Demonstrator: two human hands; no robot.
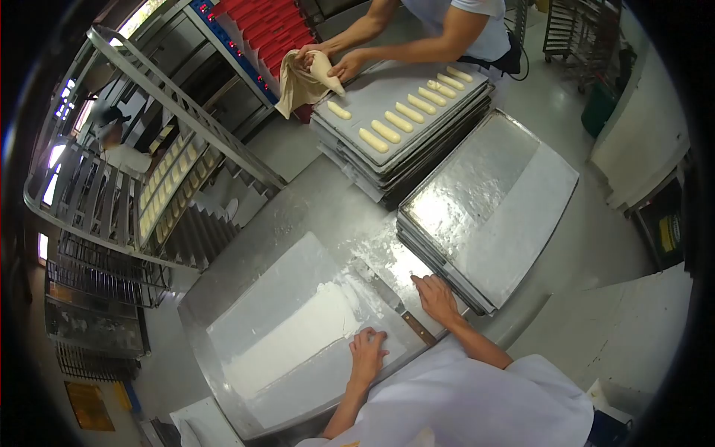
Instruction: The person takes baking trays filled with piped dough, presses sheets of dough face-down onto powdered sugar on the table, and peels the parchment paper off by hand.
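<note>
My left hand (368, 354) rests on the near edge of a paper sheet (272, 276), its fingers bent and slightly apart, holding nothing visible. On the sheet lies a long, flat band of white batter or cream (290, 343). My right hand (438, 299) is by the corner of a stack of trays, fingers loosely bent and no object visible in them. Between both hands an icing spatula (415, 326) lies on the table, its wooden handle towards me and its blade smeared white.
Trays (477, 201) stand stacked at right, a paper sheet over the top one. Across the table, a co-worker's hands (335, 63) hold a piping bag (325, 73) above a tray with several piped strips (402, 119). A rack (186, 119) with filled trays stands left.
</note>
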